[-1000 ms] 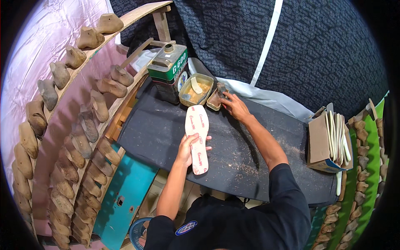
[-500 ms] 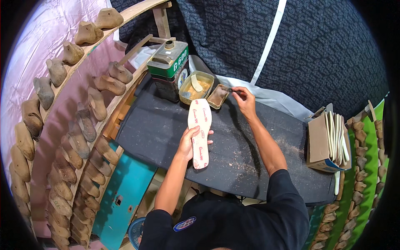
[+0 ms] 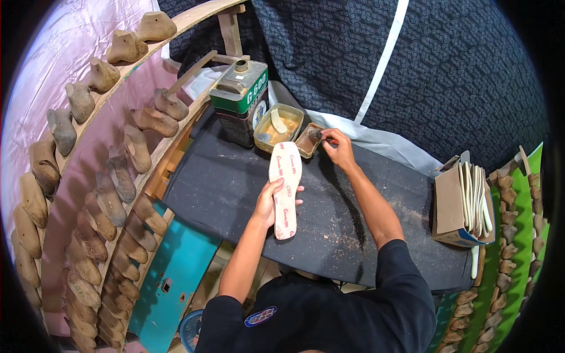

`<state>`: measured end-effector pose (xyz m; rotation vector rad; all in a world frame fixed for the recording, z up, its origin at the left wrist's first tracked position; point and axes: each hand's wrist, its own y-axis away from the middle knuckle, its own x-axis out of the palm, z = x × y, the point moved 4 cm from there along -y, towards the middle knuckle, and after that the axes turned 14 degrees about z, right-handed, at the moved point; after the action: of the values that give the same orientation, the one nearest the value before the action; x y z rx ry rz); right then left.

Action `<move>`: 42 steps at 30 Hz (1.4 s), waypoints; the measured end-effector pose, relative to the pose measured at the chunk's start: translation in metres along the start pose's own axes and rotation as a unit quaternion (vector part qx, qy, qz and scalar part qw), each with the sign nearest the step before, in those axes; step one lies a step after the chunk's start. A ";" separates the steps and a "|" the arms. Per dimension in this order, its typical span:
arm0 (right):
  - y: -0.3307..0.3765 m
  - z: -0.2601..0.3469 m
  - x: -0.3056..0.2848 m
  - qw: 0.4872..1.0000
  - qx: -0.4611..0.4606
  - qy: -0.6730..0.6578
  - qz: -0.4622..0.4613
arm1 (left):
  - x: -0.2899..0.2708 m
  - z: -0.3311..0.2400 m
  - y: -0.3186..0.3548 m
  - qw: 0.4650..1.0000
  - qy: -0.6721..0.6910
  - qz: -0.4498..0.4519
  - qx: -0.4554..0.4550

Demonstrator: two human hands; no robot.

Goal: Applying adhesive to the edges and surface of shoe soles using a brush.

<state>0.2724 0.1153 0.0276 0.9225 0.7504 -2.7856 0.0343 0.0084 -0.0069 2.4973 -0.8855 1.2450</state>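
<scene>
Since a second ago the right hand has gone from the rim of the larger tin to the small brown tray, and the insole has lifted slightly and swung closer to the tins.

Step, as a judgement: loading a brush with adhesive before coating the insole. The next move would call for carrying the brush over to the insole without dripping, with the left hand keeping it flat and steady.

Dark worktop: dusty, with crumbs scattered near the right forearm.

Insole: long, pale, with red printing down the middle. It is held over the middle of the worktop, toe end pointing at the tins.

Left hand: fingers curled under the insole's edge, thumb on top.

Right hand: fingers pinched shut on a small dark brush, tip in the tray. The square glue tin sits just beside it.
</scene>
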 end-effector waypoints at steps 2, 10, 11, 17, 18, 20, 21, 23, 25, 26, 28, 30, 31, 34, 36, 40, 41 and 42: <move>0.000 -0.004 0.003 1.000 0.004 -0.001 0.003 | -0.002 0.001 0.000 1.000 -0.015 -0.004 -0.003; 0.000 -0.009 0.008 0.999 -0.003 -0.022 -0.032 | -0.010 0.000 0.002 1.000 -0.026 -0.011 -0.011; 0.002 -0.011 0.005 0.998 -0.005 -0.023 -0.052 | -0.009 0.001 0.000 1.000 -0.027 -0.008 -0.011; 0.008 -0.007 -0.007 0.910 0.032 -0.362 -0.201 | -0.002 -0.002 0.000 1.000 -0.004 0.015 -0.003; 0.011 -0.002 -0.008 0.882 0.040 -0.420 -0.208 | 0.000 -0.004 0.001 1.000 -0.010 0.023 0.002; 0.020 0.015 -0.011 0.851 0.038 -0.478 -0.214 | 0.005 -0.006 -0.002 0.999 -0.006 0.051 0.020; 0.026 0.021 -0.011 0.816 0.037 -0.533 -0.221 | 0.009 -0.007 -0.004 0.996 -0.002 0.079 0.037; 0.035 0.039 -0.011 0.820 0.021 -0.532 -0.210 | 0.013 -0.007 -0.008 0.995 0.005 0.093 0.038; 0.040 0.064 -0.009 0.862 -0.014 -0.471 -0.185 | 0.015 -0.006 -0.011 0.994 0.011 0.105 0.037; 0.043 0.072 -0.010 0.897 -0.024 -0.407 -0.169 | 0.017 -0.005 -0.012 0.993 0.004 0.109 0.034; 0.047 0.095 -0.006 0.935 -0.039 -0.328 -0.131 | 0.016 -0.002 -0.013 0.994 -0.004 0.110 0.029; 0.051 0.120 -0.008 0.954 -0.061 -0.271 -0.109 | 0.013 0.001 -0.016 0.994 -0.077 0.068 0.040; 0.051 0.130 -0.010 0.972 -0.073 -0.198 -0.107 | 0.014 0.003 -0.017 0.994 -0.079 0.071 0.037; 0.050 0.153 -0.017 0.984 -0.131 -0.050 -0.108 | 0.015 0.006 -0.019 0.994 -0.085 0.055 0.050; 0.051 0.161 -0.019 0.981 -0.157 0.004 -0.116 | 0.018 0.006 -0.019 0.994 -0.075 0.065 0.049; 0.052 0.162 -0.017 0.977 -0.166 0.026 -0.134 | 0.026 0.007 -0.020 0.996 -0.046 0.055 0.043; 0.052 0.162 -0.015 0.979 -0.153 0.020 -0.130 | 0.026 0.007 -0.020 0.996 -0.046 0.056 0.042; 0.053 0.163 -0.012 0.982 -0.139 0.014 -0.127 | 0.024 0.009 -0.020 0.997 -0.041 0.048 0.035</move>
<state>0.2096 -0.0107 0.1253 0.8689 1.3064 -2.7729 0.0632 0.0103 0.0076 2.6061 -1.0083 1.2292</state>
